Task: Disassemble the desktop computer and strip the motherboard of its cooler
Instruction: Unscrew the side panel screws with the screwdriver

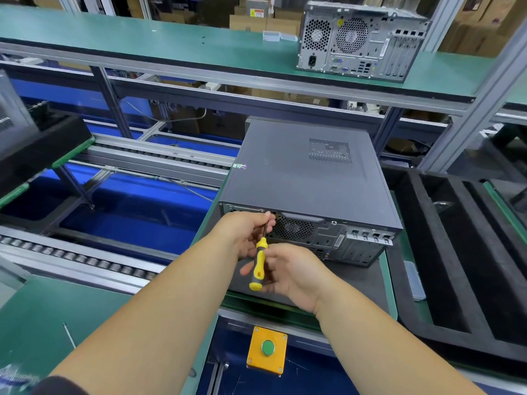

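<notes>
Your right hand (288,269) grips yellow-grey handle of screwdriver (259,263) — fingers curled around it. Your left hand (245,232) pinches thin metal shaft near tip, at top edge of rear panel. Desktop computer (305,178) lies on its side on dark mat on counter (85,303), rear facing you — side cover still on. Second computer (359,41) stands on upper shelf (142,38).

Desktop computer (308,178) lies on its side on the work mat (356,277), rear panel toward the person. Both hands meet at that panel: left hand (245,232) on the screwdriver (259,263) shaft, right hand (288,269) at its handle. Foam tray (456,252) lies right. A second computer (359,41) stands on the shelf (142,44) behind. Button box (267,350) sits below, roller conveyor (85,258) left.
</notes>
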